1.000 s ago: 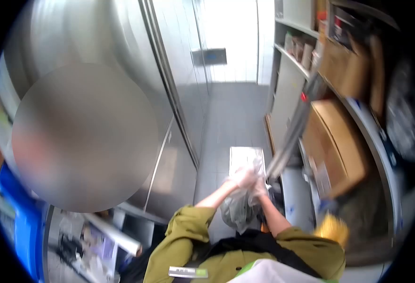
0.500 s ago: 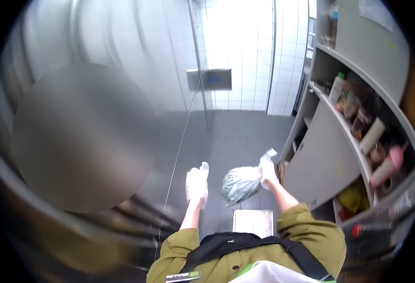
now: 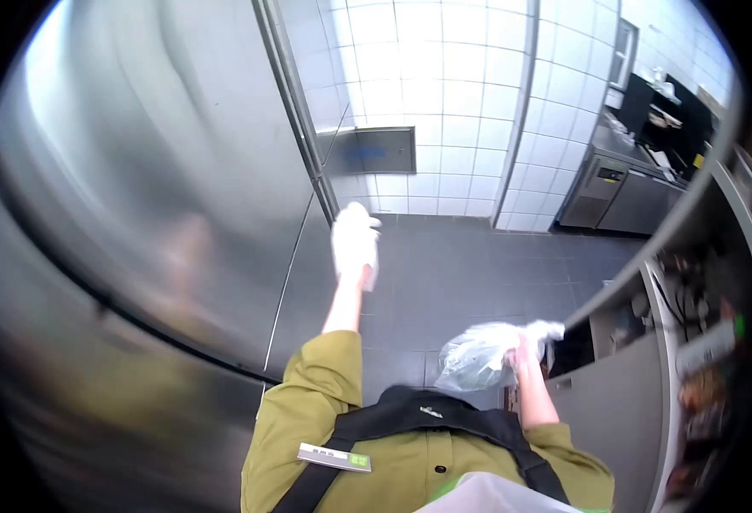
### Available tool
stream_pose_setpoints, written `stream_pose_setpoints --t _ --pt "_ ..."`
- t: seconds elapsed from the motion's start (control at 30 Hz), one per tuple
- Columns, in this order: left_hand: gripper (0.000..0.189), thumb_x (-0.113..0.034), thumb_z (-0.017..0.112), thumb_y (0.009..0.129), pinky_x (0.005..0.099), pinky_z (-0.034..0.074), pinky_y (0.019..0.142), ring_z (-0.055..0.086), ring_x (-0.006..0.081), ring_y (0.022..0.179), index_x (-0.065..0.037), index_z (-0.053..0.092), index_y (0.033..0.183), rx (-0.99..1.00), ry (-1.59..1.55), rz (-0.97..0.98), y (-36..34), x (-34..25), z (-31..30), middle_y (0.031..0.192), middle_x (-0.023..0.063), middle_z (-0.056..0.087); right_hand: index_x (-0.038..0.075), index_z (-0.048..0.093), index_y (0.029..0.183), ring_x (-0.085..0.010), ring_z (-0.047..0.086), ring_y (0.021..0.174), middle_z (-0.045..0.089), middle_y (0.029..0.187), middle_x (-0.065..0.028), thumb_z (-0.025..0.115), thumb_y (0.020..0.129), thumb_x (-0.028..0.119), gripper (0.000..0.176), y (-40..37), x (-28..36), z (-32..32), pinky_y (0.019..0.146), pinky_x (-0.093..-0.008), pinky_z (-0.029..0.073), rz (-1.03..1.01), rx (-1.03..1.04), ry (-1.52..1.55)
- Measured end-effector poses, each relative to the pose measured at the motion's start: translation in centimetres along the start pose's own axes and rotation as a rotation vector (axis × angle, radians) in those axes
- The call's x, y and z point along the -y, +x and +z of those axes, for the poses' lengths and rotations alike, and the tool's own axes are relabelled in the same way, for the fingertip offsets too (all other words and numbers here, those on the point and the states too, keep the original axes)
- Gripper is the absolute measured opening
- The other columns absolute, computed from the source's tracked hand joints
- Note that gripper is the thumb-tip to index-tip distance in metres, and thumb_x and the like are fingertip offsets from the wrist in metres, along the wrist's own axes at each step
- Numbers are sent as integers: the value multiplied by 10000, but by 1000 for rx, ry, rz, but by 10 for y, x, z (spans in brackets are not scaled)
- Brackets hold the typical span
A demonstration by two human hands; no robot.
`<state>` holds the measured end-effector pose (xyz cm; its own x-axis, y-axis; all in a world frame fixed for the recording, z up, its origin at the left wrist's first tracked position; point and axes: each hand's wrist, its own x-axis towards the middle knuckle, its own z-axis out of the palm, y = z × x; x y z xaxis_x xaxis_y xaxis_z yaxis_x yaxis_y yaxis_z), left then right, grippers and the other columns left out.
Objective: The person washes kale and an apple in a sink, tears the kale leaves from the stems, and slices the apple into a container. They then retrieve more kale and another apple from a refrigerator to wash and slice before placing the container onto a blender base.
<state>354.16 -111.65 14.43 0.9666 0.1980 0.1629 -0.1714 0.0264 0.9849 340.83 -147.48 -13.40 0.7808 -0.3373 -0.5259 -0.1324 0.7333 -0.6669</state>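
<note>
My right hand point(image 3: 525, 346), in a clear glove, is closed on the gathered neck of a translucent plastic bag point(image 3: 476, 357). Greenish contents show faintly through the bag, which hangs to the left of that hand above the floor. My left hand point(image 3: 355, 241), in a white glove, reaches forward beside the steel cabinet doors point(image 3: 222, 162). Glare washes out its fingers, so their grip cannot be made out.
Grey floor tiles point(image 3: 427, 282) lead to a white tiled wall point(image 3: 453, 103) with a metal panel point(image 3: 390, 150). Shelves with bottles and other items point(image 3: 709, 346) line the right. A steel counter unit point(image 3: 628, 192) stands at the back right.
My left hand has moved forward and up along the steel doors. The bag in my right hand is now lower and further right. The view has shifted, showing the counter at the back right.
</note>
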Motion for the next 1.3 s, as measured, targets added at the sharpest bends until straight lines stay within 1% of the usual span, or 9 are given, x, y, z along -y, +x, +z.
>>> stream_pose_setpoints --t 0.07,0.1,0.3,0.43,0.6,0.87,0.97,1.1,1.3 --pt "318 -286 386 940 308 421 632 511 147 652 -22 561 909 -322 916 577 63 10 -24 712 69 548 5 491 1103 -261 553 919 541 1014 -115 550 842 165 312 51 19 42 772 -336 484 -29 125 -179" --pt "338 -312 417 934 301 417 622 491 131 637 -6 560 955 -269 358 64 60 -47 -7 698 54 514 17 497 1113 -266 555 926 541 1018 -108 586 818 129 327 66 40 96 801 -329 476 -1 190 -145" --pt "423 -269 509 917 306 448 709 563 184 757 41 488 1204 -855 626 228 272 37 -28 868 147 608 33 590 916 -133 550 740 585 804 -44 629 748 74 177 247 94 332 692 -254 445 -18 560 -597" --pt "496 -169 519 890 382 324 1028 417 337 1225 51 363 1307 -1091 685 188 378 62 -5 1302 256 433 -1 599 939 -289 567 829 605 894 -149 599 736 162 261 359 140 450 775 -356 450 -519 821 -1357" --pt "459 -14 552 807 268 435 816 534 201 926 45 427 1244 -1426 321 38 279 9 -5 1087 168 547 22 608 977 -358 548 991 607 1041 -198 527 758 269 340 341 131 448 851 -397 429 -827 1206 -1557" --pt "290 -253 442 948 252 434 683 514 100 760 -57 530 1143 -1526 375 332 133 26 108 890 -18 532 38 580 1079 -289 550 1021 578 1116 -179 531 804 304 386 263 49 519 903 -372 418 -300 2241 -1466" --pt "195 -232 436 932 233 428 574 493 88 639 -67 539 929 -1638 785 -10 74 24 202 794 5 527 32 637 873 -289 550 995 622 891 -150 558 692 180 247 220 26 573 884 -387 420 242 2409 -1707" --pt "275 -3 549 720 383 448 755 553 305 808 -13 532 995 -2056 1904 -1100 -16 13 299 871 132 569 83 656 866 -278 593 911 637 878 -145 496 785 148 191 109 -63 592 878 -423 419 -399 2629 -1070" --pt "356 -123 425 880 440 381 930 504 396 1005 31 460 1198 -2214 1913 -1266 -107 26 344 1085 225 528 34 582 1039 -298 587 940 596 1001 -179 527 829 320 359 -104 -135 685 809 -400 470 -1105 2078 -726"
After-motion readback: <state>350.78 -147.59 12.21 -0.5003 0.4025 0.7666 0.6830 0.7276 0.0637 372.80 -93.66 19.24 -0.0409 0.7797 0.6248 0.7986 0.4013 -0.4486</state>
